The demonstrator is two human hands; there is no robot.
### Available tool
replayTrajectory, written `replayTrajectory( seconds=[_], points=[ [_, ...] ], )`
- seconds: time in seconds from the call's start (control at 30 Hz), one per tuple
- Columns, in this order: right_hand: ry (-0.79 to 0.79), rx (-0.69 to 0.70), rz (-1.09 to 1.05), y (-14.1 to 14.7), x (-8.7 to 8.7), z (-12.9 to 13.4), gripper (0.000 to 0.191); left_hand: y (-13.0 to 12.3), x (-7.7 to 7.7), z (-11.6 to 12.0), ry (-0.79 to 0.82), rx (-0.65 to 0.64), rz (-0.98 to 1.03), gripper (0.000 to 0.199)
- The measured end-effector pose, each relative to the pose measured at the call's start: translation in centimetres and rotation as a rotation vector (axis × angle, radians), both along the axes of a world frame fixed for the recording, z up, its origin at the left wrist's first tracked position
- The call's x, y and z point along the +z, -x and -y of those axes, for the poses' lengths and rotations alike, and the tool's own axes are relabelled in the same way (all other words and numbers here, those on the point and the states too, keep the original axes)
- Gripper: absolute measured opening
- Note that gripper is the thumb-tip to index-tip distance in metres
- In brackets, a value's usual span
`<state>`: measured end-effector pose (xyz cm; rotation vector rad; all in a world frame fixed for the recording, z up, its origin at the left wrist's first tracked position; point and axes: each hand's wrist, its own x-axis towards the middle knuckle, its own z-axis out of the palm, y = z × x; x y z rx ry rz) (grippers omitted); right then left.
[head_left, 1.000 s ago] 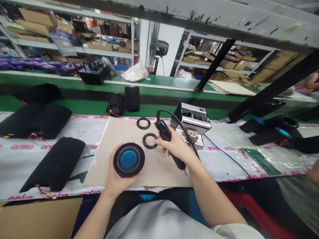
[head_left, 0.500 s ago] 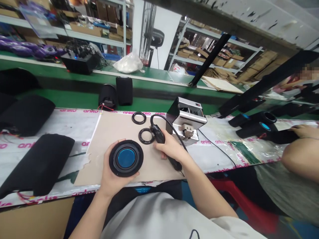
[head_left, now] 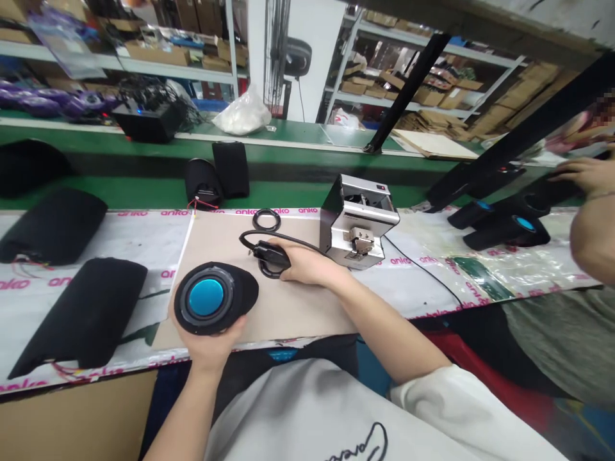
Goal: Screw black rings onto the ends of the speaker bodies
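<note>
Head view. The left hand (head_left: pixel 206 349) holds a cylindrical speaker (head_left: pixel 216 298), well apart from the screw feeder (head_left: pixel 369 224), to its left and nearer the person. The grip is closed around the lower side, thumb at the right flank; the fingers beneath are largely hidden. The right hand (head_left: pixel 305 262) is wrapped over an electric screwdriver (head_left: pixel 273 255), just left of the screw feeder and above the nearer black ring (head_left: pixel 270 276); its exact finger placement cannot be confirmed. The farther black ring (head_left: pixel 266 219) lies on the cardboard sheet (head_left: pixel 298 320), left of the screw feeder.

Handling, by assessment: the speaker appears moderately heavy and rigid beneath a slightly yielding, non-slip fabric cover. Its blue disc (head_left: pixel 205 298) looks the delicate part; hold is best taken around the fabric barrel, off that face. The screwdriver appears stiff, fairly smooth and light enough for one hand, with some drag from its flexible cable (head_left: pixel 307 242); the barrel is the proper hold.

Orientation: the speaker is tilted, its disc end facing up and leftward, away from the screw feeder; its long axis descends rightward behind that face. The screwdriver lies roughly sideways, cable end pointing left, away from the screw feeder; its bit is not visible.
</note>
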<state>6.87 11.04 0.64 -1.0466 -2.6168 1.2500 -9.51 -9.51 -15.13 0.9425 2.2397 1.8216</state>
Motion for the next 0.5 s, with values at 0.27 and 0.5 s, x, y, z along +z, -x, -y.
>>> replayTrajectory(
  seconds=[0.27, 0.5],
  points=[
    [-0.062, -0.114, 0.007, -3.4, 0.5, 3.7, 0.065, -1.0, 3.8, -1.0, -0.270, -0.086, -0.350, 0.110],
    [0.013, -0.174, 0.049, -7.1, 1.9, 3.7, 0.066, -0.5, 3.1, -0.6, -0.197, -0.066, -0.319, 0.110]
  ],
)
